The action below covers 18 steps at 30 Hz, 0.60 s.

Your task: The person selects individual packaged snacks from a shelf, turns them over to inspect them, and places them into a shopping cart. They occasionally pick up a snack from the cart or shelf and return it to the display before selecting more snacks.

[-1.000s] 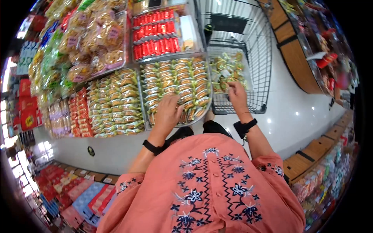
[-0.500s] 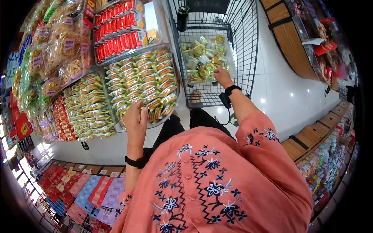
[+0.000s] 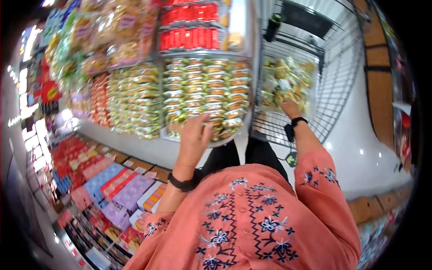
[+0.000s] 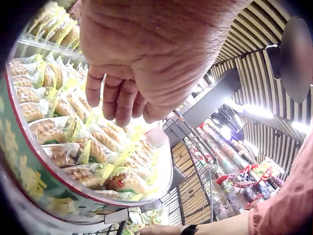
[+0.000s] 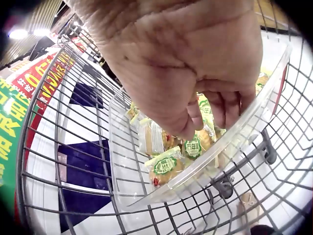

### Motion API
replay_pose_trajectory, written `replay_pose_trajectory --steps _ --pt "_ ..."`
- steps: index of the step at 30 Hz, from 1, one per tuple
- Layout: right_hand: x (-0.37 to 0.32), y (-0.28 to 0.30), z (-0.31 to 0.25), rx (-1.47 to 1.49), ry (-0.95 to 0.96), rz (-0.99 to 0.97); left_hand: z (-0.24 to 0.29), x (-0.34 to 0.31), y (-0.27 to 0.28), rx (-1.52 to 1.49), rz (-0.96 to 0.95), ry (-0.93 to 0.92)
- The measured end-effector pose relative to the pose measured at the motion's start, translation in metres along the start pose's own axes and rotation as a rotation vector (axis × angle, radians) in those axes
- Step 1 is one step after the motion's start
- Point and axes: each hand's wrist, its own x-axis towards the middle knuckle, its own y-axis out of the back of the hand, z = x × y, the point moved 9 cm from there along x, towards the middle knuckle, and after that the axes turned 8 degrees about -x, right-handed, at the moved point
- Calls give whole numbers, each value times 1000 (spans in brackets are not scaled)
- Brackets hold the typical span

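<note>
My left hand (image 3: 194, 137) is over the front of a clear bin (image 3: 220, 143) of wrapped biscuits (image 3: 213, 92) standing in rows. Its fingers, loosely bent in the left wrist view, reach toward the wrapped biscuits (image 4: 105, 134) and hold nothing that shows. My right hand (image 3: 291, 109) reaches down into a clear plastic tray (image 5: 124, 183) inside a shopping cart. Loose biscuits in yellow-green wrappers (image 5: 166, 166) fill that tray. Between the right thumb and fingers stands one wrapped biscuit (image 5: 206, 110), pinched; the fingertips are partly hidden among the packets.
The wire cart (image 3: 333, 112) stands right of the display, with a dark bottle (image 3: 273, 27) at its far end. Red packets (image 3: 191, 38) lie behind the biscuit bin, and bagged snacks (image 3: 128, 27) are piled left. Wooden shelving (image 3: 378, 103) borders the right side.
My right hand has moved from the tray's near edge in among its packets. The left hand stays over the front of the biscuit bin. The head view has swung about.
</note>
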Motion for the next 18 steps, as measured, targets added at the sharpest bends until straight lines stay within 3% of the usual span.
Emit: replay_pose_trajectory --steps 3,4,6,9,12,16,18 --pt "21 -17 8 2 54 -82 -2 -6 2 41 -11 71" --pt "24 -18 11 119 106 38 -3 -7 2 44 -20 99" --pt "32 -33 36 279 -125 -66 -4 -9 4 30 -6 118" --pt "48 -44 46 233 -76 -50 -5 -12 7 36 -4 136" --pt "35 -11 15 -38 70 165 -4 -12 11 -24 48 116" --pt "17 18 -17 -156 144 316 0 -13 17 -23 62 103" --pt "16 28 -17 -81 95 318 -2 -13 19 -11 62 76"
